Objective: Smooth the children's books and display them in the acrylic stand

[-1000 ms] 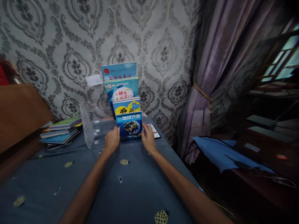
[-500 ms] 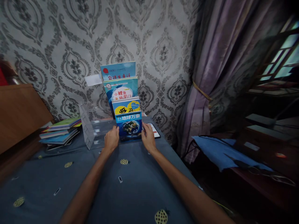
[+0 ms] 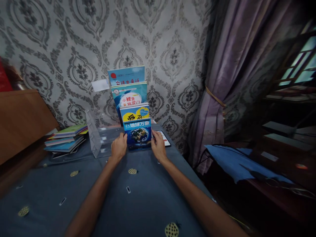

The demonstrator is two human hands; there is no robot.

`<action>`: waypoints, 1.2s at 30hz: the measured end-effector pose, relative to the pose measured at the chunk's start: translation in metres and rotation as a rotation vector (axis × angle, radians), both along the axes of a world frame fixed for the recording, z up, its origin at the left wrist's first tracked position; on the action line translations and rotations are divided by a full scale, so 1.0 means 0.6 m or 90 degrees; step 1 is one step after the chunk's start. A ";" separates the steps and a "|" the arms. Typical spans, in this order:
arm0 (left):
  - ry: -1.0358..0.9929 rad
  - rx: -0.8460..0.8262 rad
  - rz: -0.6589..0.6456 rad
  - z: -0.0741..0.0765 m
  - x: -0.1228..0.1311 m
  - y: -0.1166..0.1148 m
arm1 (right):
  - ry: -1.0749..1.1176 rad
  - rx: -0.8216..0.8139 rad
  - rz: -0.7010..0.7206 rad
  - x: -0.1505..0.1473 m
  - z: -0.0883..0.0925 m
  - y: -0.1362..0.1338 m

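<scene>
Patterned wall (image 3: 170, 19) backs the counter (image 3: 148, 200). Front book (image 3: 137, 135) stands near the counter's far right corner, long axis upright, between left hand (image 3: 119, 146) and right hand (image 3: 158, 145), both clamped on its side edges, equally near.

Hands (image 3: 119, 146) (image 3: 159, 146) apart (both curled)

The head camera sits behind and above the left hand (image 3: 119, 146) and right hand (image 3: 158, 145), facing forward and down toward the wall (image 3: 163, 56) beyond.
</scene>
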State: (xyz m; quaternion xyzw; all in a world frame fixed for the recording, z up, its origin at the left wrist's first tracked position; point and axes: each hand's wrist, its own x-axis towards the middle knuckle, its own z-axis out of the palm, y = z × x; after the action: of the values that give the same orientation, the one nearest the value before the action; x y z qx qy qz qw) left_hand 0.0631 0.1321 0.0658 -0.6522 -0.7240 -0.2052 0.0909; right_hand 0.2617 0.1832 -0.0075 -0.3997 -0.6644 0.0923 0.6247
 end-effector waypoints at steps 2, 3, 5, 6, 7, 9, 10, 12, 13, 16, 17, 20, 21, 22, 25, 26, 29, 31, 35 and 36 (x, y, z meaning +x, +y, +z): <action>-0.005 0.003 0.003 0.001 -0.003 -0.001 | 0.000 -0.001 0.003 0.003 -0.004 0.002; -0.007 0.006 0.004 0.002 -0.005 -0.003 | 0.000 -0.003 0.004 0.005 -0.007 0.002; -0.009 0.013 0.005 0.004 -0.010 -0.007 | 0.001 -0.009 0.002 0.009 -0.015 0.004; -0.009 0.017 0.005 0.005 -0.013 -0.011 | 0.002 -0.013 0.000 0.011 -0.019 0.004; -0.008 0.020 0.003 0.006 -0.016 -0.015 | 0.003 -0.018 -0.001 0.013 -0.024 0.004; -0.007 0.025 -0.002 0.007 -0.025 -0.024 | 0.012 -0.031 -0.001 0.017 -0.035 0.004; -0.006 0.027 -0.007 0.007 -0.030 -0.030 | 0.019 -0.040 0.000 0.019 -0.041 0.003; -0.002 0.033 -0.028 0.002 -0.044 -0.041 | 0.036 -0.069 0.000 0.022 -0.054 0.002; 0.001 0.038 -0.042 -0.002 -0.053 -0.047 | 0.046 -0.087 -0.002 0.024 -0.061 0.001; 0.014 0.061 -0.084 -0.021 -0.087 -0.065 | 0.066 -0.146 -0.020 0.030 -0.083 -0.001; 0.018 0.069 -0.096 -0.027 -0.100 -0.070 | 0.073 -0.165 -0.025 0.032 -0.089 -0.002; 0.018 0.086 -0.122 -0.044 -0.145 -0.085 | 0.103 -0.217 -0.025 0.040 -0.103 -0.004; 0.014 0.092 -0.124 -0.047 -0.160 -0.090 | 0.115 -0.231 -0.019 0.042 -0.107 -0.006; 0.009 0.100 -0.122 -0.050 -0.175 -0.094 | 0.126 -0.244 -0.010 0.044 -0.109 -0.007; -0.008 0.131 -0.104 -0.054 -0.215 -0.105 | 0.124 -0.276 0.019 0.049 -0.113 -0.015; -0.013 0.142 -0.097 -0.054 -0.226 -0.107 | 0.112 -0.286 0.026 0.049 -0.112 -0.018; -0.039 0.165 -0.077 -0.053 -0.247 -0.112 | 0.075 -0.294 0.018 0.047 -0.106 -0.025; -0.063 0.176 -0.076 -0.052 -0.248 -0.112 | 0.055 -0.278 0.004 0.042 -0.097 -0.027; -0.077 0.174 -0.133 -0.055 -0.220 -0.106 | 0.057 -0.239 -0.021 0.030 -0.077 -0.027; -0.067 0.168 -0.156 -0.057 -0.208 -0.104 | 0.067 -0.234 -0.025 0.027 -0.073 -0.026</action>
State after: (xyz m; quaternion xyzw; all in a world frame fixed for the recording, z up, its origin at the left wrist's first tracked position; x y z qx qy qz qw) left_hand -0.0619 0.0697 0.0317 -0.7065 -0.6095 -0.3420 0.1116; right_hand 0.2781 0.1676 -0.0513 -0.5146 -0.5946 0.2211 0.5768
